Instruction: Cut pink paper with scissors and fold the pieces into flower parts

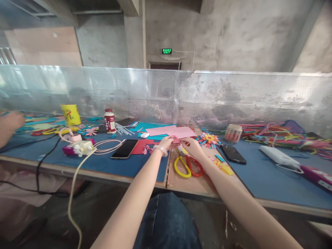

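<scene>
Between my two hands is a small piece of pink paper (175,139), pinched from both sides above the table. The fingers of my left hand (165,142) are closed on its left edge, and those of my right hand (191,145) on its right. Just below them lie scissors (183,168) with one yellow and one red handle, their blades partly hidden under the hands. Pink paper sheets (169,130) lie behind the hands on blue sheets. A layered paper flower (209,138) in pink, orange and yellow sits right of my right hand.
To the left are a phone (125,149), red paper (140,146), a power strip with plugs (80,148), a bottle (110,121) and a yellow can (71,114). Another phone (233,154) and a white power bank (279,156) lie right. Another person's hand (9,124) shows far left.
</scene>
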The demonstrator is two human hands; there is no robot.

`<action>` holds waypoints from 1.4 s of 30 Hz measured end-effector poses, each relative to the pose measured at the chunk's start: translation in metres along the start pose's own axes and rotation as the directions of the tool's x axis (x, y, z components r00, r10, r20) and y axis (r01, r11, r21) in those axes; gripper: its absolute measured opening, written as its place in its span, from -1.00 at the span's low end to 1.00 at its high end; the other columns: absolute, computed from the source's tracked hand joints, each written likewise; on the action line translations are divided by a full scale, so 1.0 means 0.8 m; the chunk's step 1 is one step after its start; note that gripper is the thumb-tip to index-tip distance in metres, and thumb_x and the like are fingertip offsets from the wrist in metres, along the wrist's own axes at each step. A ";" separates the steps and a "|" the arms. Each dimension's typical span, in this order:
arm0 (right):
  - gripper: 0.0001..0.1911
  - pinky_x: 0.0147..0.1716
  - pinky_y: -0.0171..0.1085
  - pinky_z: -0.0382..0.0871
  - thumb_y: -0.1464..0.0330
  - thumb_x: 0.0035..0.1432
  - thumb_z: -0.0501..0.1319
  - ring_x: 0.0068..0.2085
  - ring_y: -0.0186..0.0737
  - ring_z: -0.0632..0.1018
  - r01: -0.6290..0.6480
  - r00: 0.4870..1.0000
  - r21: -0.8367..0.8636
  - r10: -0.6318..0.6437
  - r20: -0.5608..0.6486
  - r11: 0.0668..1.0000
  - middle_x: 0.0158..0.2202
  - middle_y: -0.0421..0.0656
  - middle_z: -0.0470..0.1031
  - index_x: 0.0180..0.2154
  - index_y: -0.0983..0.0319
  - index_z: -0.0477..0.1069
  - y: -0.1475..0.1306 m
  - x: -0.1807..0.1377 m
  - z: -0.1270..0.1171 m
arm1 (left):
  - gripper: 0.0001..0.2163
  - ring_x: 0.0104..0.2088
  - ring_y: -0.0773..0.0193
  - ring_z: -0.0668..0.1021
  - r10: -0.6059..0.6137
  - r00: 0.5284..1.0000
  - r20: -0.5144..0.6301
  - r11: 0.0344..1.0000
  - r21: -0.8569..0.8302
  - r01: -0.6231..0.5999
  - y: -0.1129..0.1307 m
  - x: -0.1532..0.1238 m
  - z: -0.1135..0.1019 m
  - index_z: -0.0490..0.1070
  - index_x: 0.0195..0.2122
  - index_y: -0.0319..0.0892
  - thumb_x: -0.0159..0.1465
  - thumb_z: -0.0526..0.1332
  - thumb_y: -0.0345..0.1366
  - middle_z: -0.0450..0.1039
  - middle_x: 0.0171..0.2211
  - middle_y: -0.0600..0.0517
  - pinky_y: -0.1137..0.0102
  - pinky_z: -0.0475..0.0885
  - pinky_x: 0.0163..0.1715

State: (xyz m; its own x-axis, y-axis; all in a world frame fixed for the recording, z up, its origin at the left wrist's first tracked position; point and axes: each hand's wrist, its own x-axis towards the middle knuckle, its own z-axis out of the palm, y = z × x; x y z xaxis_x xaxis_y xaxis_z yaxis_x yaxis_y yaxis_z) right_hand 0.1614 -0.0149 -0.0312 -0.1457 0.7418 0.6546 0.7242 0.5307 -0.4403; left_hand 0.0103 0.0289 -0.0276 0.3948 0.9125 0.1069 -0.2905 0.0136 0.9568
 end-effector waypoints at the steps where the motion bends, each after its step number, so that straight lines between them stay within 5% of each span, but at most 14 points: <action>1: -0.77 -0.34 -0.32 0.33 0.48 0.03 0.11 -0.35 -0.27 0.49 -0.006 1.000 0.011 0.006 -0.008 1.000 -0.29 -0.09 0.53 -0.26 0.25 0.47 -0.001 0.000 0.000 | -0.93 -0.41 0.21 0.57 0.004 1.000 0.003 1.000 -0.001 -0.004 0.000 0.000 0.000 0.32 -0.42 -0.24 0.10 0.20 -0.37 0.49 -0.47 -0.05 0.30 0.44 -0.28; 6: -0.78 -0.36 -0.31 0.36 0.37 0.06 0.09 -0.35 -0.25 0.50 -0.192 0.980 0.254 0.200 -0.006 0.948 -0.36 -0.10 0.53 -0.32 0.29 0.47 -0.007 -0.002 -0.004 | -0.88 -0.45 0.28 0.54 0.037 0.999 0.015 0.999 0.028 -0.038 0.002 -0.002 0.002 0.36 -0.43 -0.27 0.02 0.28 -0.38 0.48 -0.46 -0.03 0.35 0.44 -0.34; 17: -0.82 -0.46 -0.38 0.36 0.32 0.03 0.10 -0.40 -0.30 0.51 -0.413 0.890 0.676 0.429 0.156 0.610 -0.35 -0.09 0.50 -0.39 0.28 0.42 -0.005 -0.003 -0.006 | -0.86 -0.49 0.35 0.46 0.113 0.993 -0.028 0.990 0.088 -0.110 -0.002 0.006 -0.005 0.39 -0.49 -0.27 -0.04 0.30 -0.33 0.40 -0.52 0.04 0.43 0.41 -0.43; 24: -0.82 -0.51 -0.36 0.34 0.29 0.04 0.17 -0.45 -0.29 0.50 -0.506 0.853 0.709 0.410 0.324 0.491 -0.42 -0.06 0.50 -0.41 0.29 0.40 -0.003 -0.005 -0.006 | -0.83 -0.51 0.39 0.41 0.144 0.988 -0.051 0.981 0.139 -0.136 -0.004 0.008 -0.007 0.42 -0.50 -0.26 -0.09 0.32 -0.28 0.36 -0.53 0.07 0.51 0.32 -0.53; 32: -0.89 -0.46 -0.34 0.35 0.36 -0.01 0.24 -0.45 -0.30 0.50 -0.580 0.792 0.776 0.393 0.467 0.248 -0.44 -0.11 0.51 -0.41 0.29 0.42 -0.007 -0.008 -0.008 | -0.77 -0.44 0.36 0.43 0.141 0.990 -0.010 0.983 0.120 -0.139 -0.001 0.003 -0.003 0.47 -0.43 -0.25 -0.11 0.34 -0.25 0.42 -0.45 0.03 0.49 0.34 -0.48; 38: -0.89 -0.48 -0.37 0.32 0.35 0.00 0.23 -0.48 -0.35 0.48 -0.582 0.800 0.755 0.377 0.467 0.302 -0.43 -0.14 0.51 -0.40 0.27 0.44 -0.010 -0.009 -0.010 | -0.74 -0.43 0.36 0.43 0.127 0.992 -0.006 0.988 0.093 -0.126 0.004 -0.003 0.001 0.48 -0.41 -0.25 -0.12 0.36 -0.24 0.44 -0.43 0.01 0.49 0.35 -0.46; 42: -0.82 -0.52 -0.38 0.31 0.30 0.00 0.23 -0.48 -0.35 0.48 -0.519 0.850 0.714 0.372 0.373 0.469 -0.43 -0.11 0.50 -0.37 0.28 0.44 -0.005 -0.009 -0.005 | -0.75 -0.45 0.36 0.43 0.111 0.994 -0.011 0.990 0.085 -0.110 0.007 -0.006 0.004 0.48 -0.41 -0.27 -0.09 0.34 -0.24 0.45 -0.45 0.00 0.48 0.35 -0.46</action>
State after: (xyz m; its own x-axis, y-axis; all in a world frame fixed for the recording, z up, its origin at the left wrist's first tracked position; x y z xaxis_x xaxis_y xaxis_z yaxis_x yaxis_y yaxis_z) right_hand 0.1624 -0.0243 -0.0319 -0.1057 0.9810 0.1628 -0.0657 0.1564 -0.9855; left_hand 0.0093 0.0231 -0.0219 0.3500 0.9130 0.2096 -0.2566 -0.1218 0.9588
